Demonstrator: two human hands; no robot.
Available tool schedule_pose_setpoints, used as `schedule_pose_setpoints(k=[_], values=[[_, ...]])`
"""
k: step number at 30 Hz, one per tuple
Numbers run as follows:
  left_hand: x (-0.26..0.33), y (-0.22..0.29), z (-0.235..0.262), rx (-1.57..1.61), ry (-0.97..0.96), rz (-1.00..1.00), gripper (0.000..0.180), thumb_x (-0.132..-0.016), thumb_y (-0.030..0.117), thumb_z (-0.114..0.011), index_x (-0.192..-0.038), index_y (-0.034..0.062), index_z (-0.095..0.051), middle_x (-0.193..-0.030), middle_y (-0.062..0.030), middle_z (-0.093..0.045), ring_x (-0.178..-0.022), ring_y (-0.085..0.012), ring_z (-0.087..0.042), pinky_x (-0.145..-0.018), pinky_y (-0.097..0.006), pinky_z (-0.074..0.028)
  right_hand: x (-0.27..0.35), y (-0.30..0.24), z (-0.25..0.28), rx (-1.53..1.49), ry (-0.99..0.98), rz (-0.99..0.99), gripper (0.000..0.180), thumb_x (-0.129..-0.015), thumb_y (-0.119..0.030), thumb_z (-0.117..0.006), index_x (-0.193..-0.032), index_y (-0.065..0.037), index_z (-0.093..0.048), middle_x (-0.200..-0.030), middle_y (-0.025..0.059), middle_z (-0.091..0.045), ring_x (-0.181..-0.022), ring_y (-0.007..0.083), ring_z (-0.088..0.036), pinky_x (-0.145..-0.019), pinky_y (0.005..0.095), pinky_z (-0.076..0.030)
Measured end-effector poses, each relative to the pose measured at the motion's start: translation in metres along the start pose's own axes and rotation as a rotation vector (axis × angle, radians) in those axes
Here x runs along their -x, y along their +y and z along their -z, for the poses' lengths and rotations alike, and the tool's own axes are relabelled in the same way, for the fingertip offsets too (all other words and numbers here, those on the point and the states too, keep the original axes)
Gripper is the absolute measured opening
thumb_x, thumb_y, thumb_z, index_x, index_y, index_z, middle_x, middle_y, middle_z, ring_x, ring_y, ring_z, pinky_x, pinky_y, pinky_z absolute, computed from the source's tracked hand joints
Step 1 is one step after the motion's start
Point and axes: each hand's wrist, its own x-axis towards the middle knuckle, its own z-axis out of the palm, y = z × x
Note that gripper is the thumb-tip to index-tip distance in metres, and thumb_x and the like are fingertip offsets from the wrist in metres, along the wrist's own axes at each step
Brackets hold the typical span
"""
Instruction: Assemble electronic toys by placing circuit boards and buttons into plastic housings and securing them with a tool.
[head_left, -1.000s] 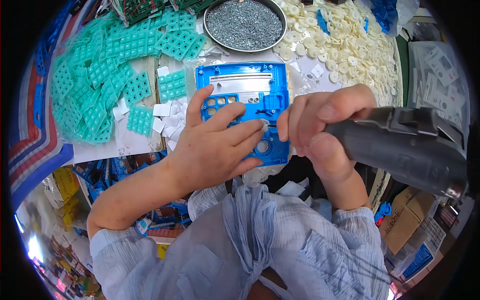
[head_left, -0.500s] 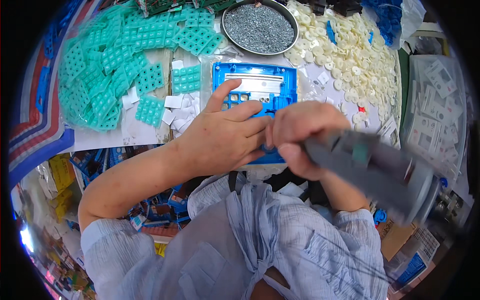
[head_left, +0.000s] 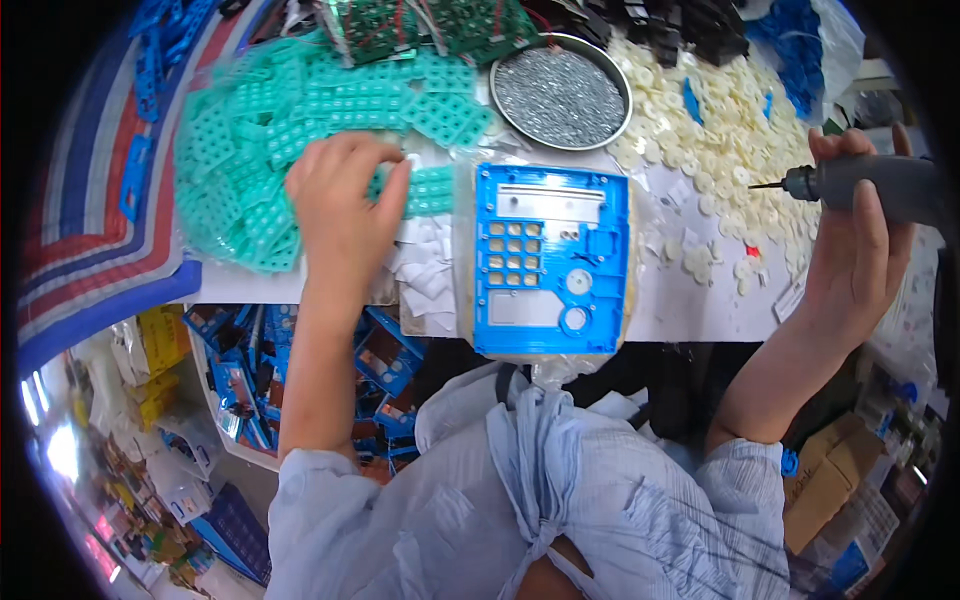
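My left hand (head_left: 345,195) reaches over the heap of teal rubber keypads (head_left: 255,130). Its thumb stands apart from the bent fingers, whose tips are partly hidden. Between thumb and forefinger a bit of teal shows, and I cannot tell whether it is gripped. Out to the right, my right hand (head_left: 860,235) is closed round a dark grey electric screwdriver (head_left: 885,188), its thin bit pointing left. In front of me, apart from both hands, a blue plastic casing (head_left: 555,262) lies with its ribbed inside up, showing square key holes and two round openings.
Behind the casing stands a round metal pan (head_left: 560,95) of small screws. Cream plastic discs (head_left: 720,150) are heaped right of it, and green circuit boards (head_left: 430,25) lie at the back. White paper pieces (head_left: 425,270) sit left of the casing. Below the table edge is a bin of blue parts (head_left: 260,370).
Both hands have left the casing. My left hand has moved left onto the keypads. My right hand has lifted the screwdriver away to the right. The whole view has shifted slightly.
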Motion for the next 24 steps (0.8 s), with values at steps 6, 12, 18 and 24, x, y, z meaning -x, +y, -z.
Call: schedule_pose_setpoints(k=[6, 12, 18, 24], values=[[-0.045, -0.004, -0.021, -0.17, 0.025, -0.327, 0.018, -0.082, 0.016, -0.075, -0.098, 0.0092, -0.07, -0.089, -0.0069, -0.068, -0.087, -0.0255, -0.063, -0.083, -0.039, -0.047, 0.011, 0.018, -0.008, 0.123, 0.085, 0.011, 0.061, -0.09, 0.002, -0.067, -0.144, 0.005, -0.039, -0.129, 0.0263, -0.061, -0.118, 0.0317, -0.063, -0.107, 0.0426, -0.044], [-0.05, -0.012, 0.014, 0.813, 0.019, 0.452, 0.021, -0.096, 0.017, -0.066, -0.111, 0.0016, -0.068, -0.081, -0.0053, -0.067, -0.07, -0.015, -0.062, -0.067, -0.029, -0.051, 0.05, -0.013, 0.029, 0.319, 0.363, 0.612, 0.042, -0.092, -0.007, -0.059, -0.131, 0.006, -0.049, -0.123, 0.0266, -0.06, -0.114, 0.0409, -0.06, -0.099, 0.0511, -0.051], [-0.012, 0.031, 0.031, 1.266, -0.135, 0.638, 0.023, -0.1, 0.015, -0.061, -0.114, -0.0036, -0.064, -0.08, -0.0061, -0.067, -0.07, -0.0107, -0.063, -0.065, -0.025, -0.052, 0.065, -0.017, -0.079, 0.054, -0.01, -0.051, 0.035, -0.085, 0.0, -0.067, -0.119, 0.006, -0.06, -0.098, 0.0153, -0.064, -0.091, 0.021, -0.062, -0.079, 0.0321, -0.051], [0.006, 0.052, 0.027, 1.312, -0.159, 0.633, 0.024, -0.1, 0.012, -0.062, -0.117, -0.0058, -0.064, -0.08, -0.0061, -0.067, -0.07, -0.0103, -0.063, -0.064, -0.025, -0.052, 0.065, 0.014, -0.095, 0.008, -0.282, -0.219, 0.026, -0.088, -0.002, -0.069, -0.115, 0.001, -0.068, -0.085, 0.0016, -0.066, -0.074, 0.0063, -0.06, -0.067, 0.0207, -0.048]])
